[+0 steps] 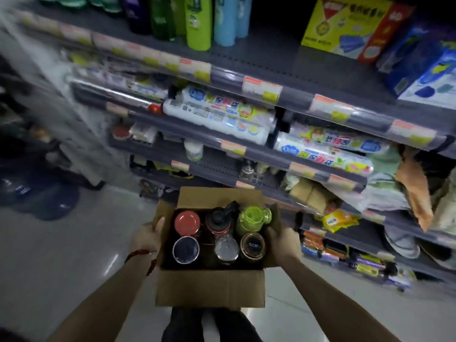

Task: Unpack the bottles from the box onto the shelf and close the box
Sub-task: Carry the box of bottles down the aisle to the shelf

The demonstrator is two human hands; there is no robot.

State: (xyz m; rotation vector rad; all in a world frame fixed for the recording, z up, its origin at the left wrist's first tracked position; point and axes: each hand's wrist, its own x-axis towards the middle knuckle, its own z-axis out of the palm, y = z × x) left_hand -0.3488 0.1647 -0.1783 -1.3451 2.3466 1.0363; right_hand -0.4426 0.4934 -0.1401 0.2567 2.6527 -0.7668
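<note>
An open cardboard box is held in front of me above the floor, its flaps standing up. Inside stand several bottles seen from above: a red-capped one, a black sport-cap one, a lime green one, a dark-lidded one, a clear one and a brown-rimmed one. My left hand grips the box's left wall. My right hand grips the right wall. The grey store shelf rises just beyond the box.
The shelves hold spray cans, a yellow carton, rolls in printed wrap, cloths and small packets. Pale glossy floor lies to the left. My legs show below the box.
</note>
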